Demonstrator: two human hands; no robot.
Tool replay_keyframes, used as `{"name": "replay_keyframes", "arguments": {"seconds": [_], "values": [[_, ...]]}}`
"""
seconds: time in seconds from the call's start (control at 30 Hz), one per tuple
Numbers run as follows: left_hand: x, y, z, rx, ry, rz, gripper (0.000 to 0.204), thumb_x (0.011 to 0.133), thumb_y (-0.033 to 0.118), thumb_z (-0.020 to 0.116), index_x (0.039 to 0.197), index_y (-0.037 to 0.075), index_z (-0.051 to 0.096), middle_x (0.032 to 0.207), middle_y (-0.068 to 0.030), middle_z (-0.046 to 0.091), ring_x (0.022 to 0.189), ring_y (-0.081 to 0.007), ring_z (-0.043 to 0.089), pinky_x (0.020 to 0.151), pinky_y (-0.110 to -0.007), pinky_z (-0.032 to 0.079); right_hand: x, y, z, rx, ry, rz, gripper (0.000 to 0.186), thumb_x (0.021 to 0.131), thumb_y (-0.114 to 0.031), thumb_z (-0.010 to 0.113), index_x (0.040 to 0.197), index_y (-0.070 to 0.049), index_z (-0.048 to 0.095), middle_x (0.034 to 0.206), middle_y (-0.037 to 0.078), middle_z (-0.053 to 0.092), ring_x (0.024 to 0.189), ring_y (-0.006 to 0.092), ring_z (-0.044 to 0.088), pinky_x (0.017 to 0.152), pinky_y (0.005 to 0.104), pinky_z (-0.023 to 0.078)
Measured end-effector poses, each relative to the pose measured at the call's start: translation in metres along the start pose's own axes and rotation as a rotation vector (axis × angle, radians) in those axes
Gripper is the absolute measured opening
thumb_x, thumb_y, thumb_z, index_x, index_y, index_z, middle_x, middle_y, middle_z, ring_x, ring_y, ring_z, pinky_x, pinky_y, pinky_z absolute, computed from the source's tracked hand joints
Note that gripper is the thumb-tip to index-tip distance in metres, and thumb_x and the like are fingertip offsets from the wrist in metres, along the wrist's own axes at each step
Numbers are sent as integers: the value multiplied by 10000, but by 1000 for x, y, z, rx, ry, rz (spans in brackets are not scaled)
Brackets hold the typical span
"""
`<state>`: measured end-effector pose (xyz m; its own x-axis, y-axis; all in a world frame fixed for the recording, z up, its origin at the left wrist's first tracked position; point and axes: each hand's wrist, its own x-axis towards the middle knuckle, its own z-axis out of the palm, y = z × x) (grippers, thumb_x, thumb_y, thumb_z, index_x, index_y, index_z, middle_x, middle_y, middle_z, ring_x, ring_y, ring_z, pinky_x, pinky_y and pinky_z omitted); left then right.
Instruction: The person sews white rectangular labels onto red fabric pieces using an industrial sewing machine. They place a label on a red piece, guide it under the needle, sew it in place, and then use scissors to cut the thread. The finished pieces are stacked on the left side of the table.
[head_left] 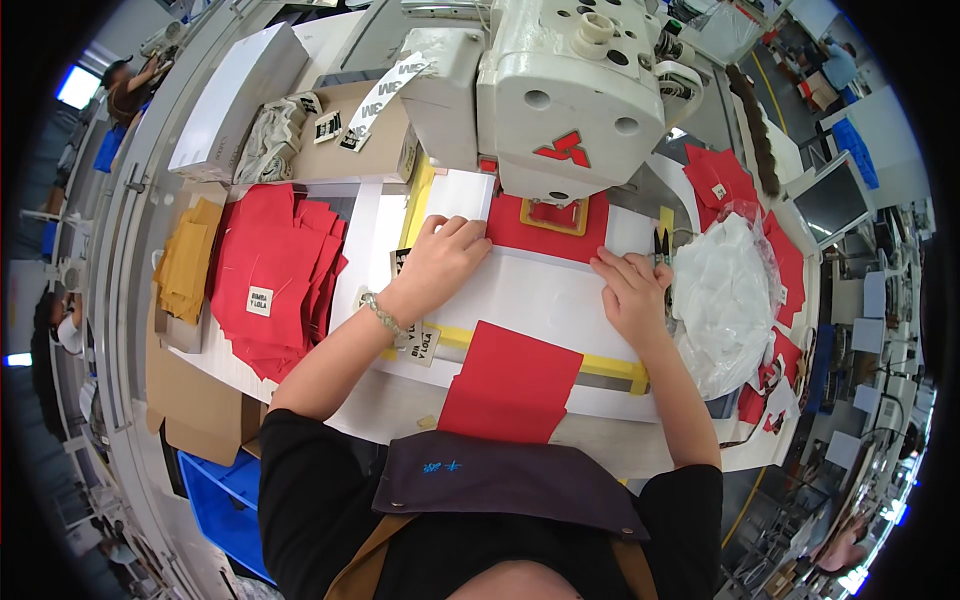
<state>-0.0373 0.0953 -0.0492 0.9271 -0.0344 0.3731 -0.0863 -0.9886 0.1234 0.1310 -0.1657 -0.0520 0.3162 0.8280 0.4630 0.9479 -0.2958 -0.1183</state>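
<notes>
A red fabric piece [515, 235] lies under the head of a white industrial sewing machine [570, 110], with a yellow-edged clamp frame [555, 216] on it. My left hand [445, 265] rests on the white work plate [530, 300] at the cloth's left edge, fingers bent and laid down, thumb hidden. At the cloth's right corner, my right hand [635, 290] touches its near edge with fingers extended and slightly apart. Black thread snips [661, 246] lie just beyond that hand. Nearer to me, a second red fabric piece [510, 380] hangs toward my apron.
On the left sit a stack of red pieces [270, 270], yellow pieces [188, 260] in a cardboard box and a tray [350, 110] with labels. A clear bag of white pieces [725, 300] stands right, beside more red pieces [720, 175]. Yellow tape [610, 367] crosses the plate's near side.
</notes>
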Motion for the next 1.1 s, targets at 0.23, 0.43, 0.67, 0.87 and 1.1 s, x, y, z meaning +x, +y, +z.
{"name": "replay_keyframes", "arguments": {"seconds": [0.23, 0.43, 0.67, 0.87, 1.1], "values": [[0, -11, -37, -88, -65, -218, 147, 845, 80, 642, 988, 50, 656, 1052, -73, 650, 977, -227, 610, 879, -365, 449, -4, 2, 2, -16, -13, 7, 394, 685, -48, 647, 1060, -154, 705, 1173, -51, 666, 950, 128, 568, 817, 361, 296], [-29, -51, -75, -354, -224, -659, 202, 812, 42, 682, 991, -19, 610, 727, -111, 649, 664, -209, 639, 614, -320, 506, 2, -2, 0, 55, 25, 46, 348, 683, -12, 641, 996, -144, 719, 1115, -35, 691, 914, 148, 590, 825, 359, 286], [-37, -41, -67, -636, -226, -689, 131, 807, 0, 682, 931, -23, 646, 702, -40, 627, 624, -98, 565, 596, -258, 478, 33, -41, -6, 312, 77, 15, 265, 728, -61, 725, 988, -107, 697, 994, -5, 686, 848, 151, 612, 767, 328, 382], [4, 2, -65, -865, -105, -487, 51, 830, 28, 685, 880, 24, 676, 767, -2, 652, 683, -67, 595, 581, -214, 449, 61, -86, -17, 1172, -212, 597, 214, 819, -108, 749, 1010, -47, 674, 949, 34, 681, 657, 69, 601, 555, 221, 407], [25, 7, -59, -996, -138, -477, 41, 820, -3, 690, 847, 22, 673, 931, -26, 668, 761, -62, 609, 594, -192, 455, 66, -67, -18, 1236, -359, 768, 141, 864, -62, 704, 981, 6, 662, 905, 102, 696, 699, 78, 649, 598, 217, 477]]}}
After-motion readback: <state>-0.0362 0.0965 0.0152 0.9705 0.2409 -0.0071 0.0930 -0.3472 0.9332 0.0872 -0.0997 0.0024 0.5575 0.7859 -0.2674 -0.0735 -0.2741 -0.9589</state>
